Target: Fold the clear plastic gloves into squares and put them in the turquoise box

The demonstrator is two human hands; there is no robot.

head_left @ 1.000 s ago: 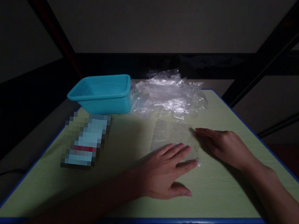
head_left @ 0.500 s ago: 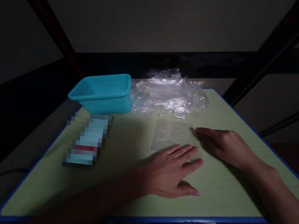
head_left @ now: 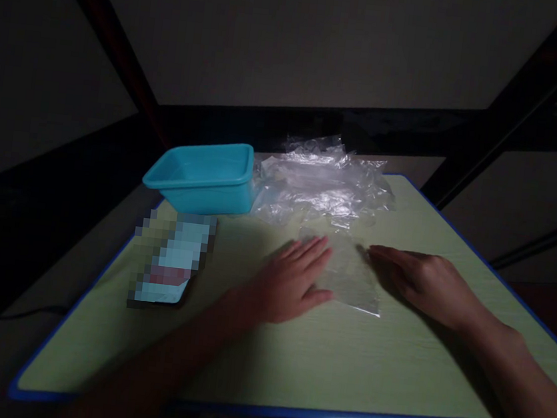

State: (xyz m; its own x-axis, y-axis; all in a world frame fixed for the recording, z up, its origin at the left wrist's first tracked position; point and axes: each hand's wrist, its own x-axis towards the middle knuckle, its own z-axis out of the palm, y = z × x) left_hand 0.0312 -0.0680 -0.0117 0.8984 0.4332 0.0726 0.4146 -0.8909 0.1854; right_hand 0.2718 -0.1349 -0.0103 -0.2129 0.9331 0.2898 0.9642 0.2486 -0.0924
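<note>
A flat clear plastic sheet (head_left: 351, 278) lies on the pale green table (head_left: 340, 370). My left hand (head_left: 290, 281) rests palm down on the sheet's left part, fingers stretched out and together. My right hand (head_left: 425, 283) lies flat at the sheet's right edge, fingers extended and touching it. Neither hand grips anything. Behind the sheet sits a crumpled heap of clear plastic (head_left: 324, 184).
A turquoise plastic tub (head_left: 204, 177) stands at the table's back left, beside the plastic heap. A blurred flat rectangular object (head_left: 172, 260) lies left of my left hand. The table has a blue edge. Dark beams run behind and beside it.
My left hand has slid from the sheet's near edge up and to the left across it. My right hand has stayed nearly where it was.
</note>
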